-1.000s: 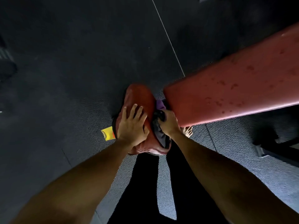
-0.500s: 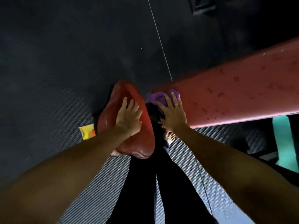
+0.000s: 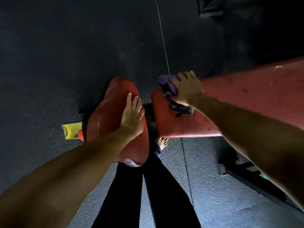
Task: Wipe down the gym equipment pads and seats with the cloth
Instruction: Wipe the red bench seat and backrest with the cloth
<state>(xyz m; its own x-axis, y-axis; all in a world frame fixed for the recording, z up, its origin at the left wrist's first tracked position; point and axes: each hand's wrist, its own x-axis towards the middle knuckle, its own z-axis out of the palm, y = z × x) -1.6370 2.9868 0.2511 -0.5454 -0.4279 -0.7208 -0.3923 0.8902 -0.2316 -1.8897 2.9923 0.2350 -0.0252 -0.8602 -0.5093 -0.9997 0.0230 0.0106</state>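
Right hand (image 3: 186,90) has slid along with the cloth (image 3: 166,81), from the gap between the pads onto the near end of the long pad (image 3: 246,102). Fingers now bent over the bunched purple cloth, gripping and pressing it at the pad's far edge; a dark part of the cloth trails under the wrist. Left hand (image 3: 133,116) unchanged: flat, fingers straight and together, resting on the seat (image 3: 107,112). Water spots on the long pad. Yellow object (image 3: 72,130) on the floor (image 3: 49,63) just beside the seat. Bare foot (image 3: 162,142) shows below the gap.
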